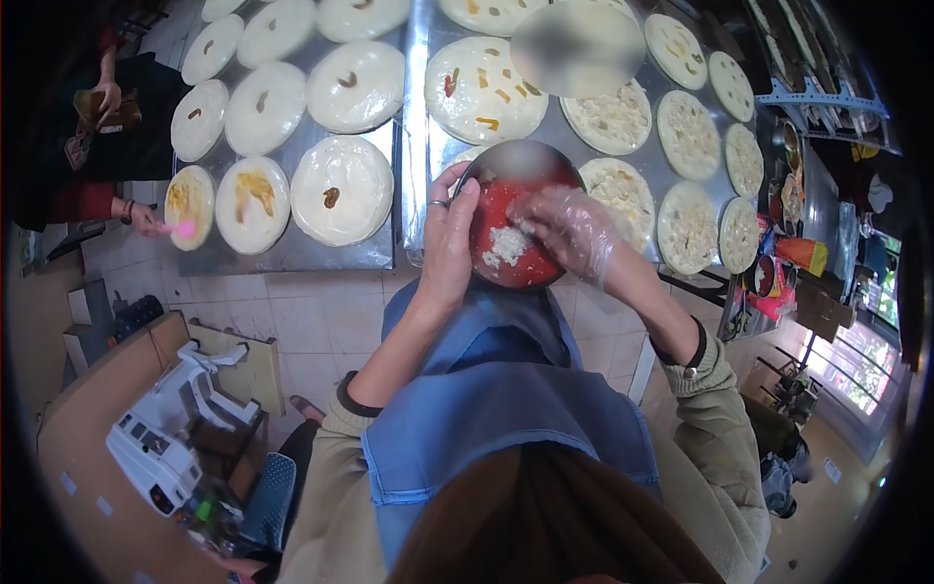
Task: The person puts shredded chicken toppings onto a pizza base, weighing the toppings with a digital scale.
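Note:
My left hand point(447, 238) grips the near left side of a round bowl point(494, 202), red inside with a dark rim. The bowl tilts toward me above the table's front edge. A small heap of white crumbly food point(506, 246) lies in its lower part. My right hand point(572, 229), in a clear plastic glove, is inside the bowl with its fingers bunched beside the heap. Whatever those fingers pinch is hidden. Close beyond the bowl lie flat dough rounds, one with colourful strips point(486, 90), another with pale crumbly topping point(623, 195).
Metal tables point(282, 257) hold several dough rounds point(342, 190). At left, another person's hand point(146, 220) holds a pink tool point(181, 229) at a round. A second pair of hands shows beyond. A white machine point(154, 462) stands lower left; packets point(802, 256) sit right.

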`<move>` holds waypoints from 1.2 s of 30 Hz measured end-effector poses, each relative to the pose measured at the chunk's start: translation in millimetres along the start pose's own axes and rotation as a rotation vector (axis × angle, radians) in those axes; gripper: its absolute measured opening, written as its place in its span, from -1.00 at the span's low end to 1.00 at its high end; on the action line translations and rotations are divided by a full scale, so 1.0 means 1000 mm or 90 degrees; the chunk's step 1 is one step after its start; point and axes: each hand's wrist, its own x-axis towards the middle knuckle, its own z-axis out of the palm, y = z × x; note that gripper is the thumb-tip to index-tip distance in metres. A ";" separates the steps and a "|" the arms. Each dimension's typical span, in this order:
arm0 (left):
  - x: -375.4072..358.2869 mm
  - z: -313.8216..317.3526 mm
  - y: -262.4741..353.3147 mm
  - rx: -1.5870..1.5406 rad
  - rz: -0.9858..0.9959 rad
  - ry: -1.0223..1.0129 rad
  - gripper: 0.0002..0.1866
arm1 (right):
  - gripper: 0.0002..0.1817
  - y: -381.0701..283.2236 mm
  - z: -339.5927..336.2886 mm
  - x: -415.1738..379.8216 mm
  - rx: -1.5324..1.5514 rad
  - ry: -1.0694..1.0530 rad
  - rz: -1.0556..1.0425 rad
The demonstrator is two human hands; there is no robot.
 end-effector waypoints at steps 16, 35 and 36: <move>-0.002 -0.011 -0.016 0.064 0.017 0.052 -0.59 | -0.77 -0.016 0.012 0.000 -0.010 -0.095 0.045; 0.002 -0.018 -0.025 0.158 0.018 0.117 -0.47 | -0.81 -0.054 0.035 0.001 0.180 -0.036 0.224; 0.001 -0.016 -0.024 0.167 0.013 0.120 -0.47 | -0.82 -0.057 0.035 0.002 0.166 -0.030 0.216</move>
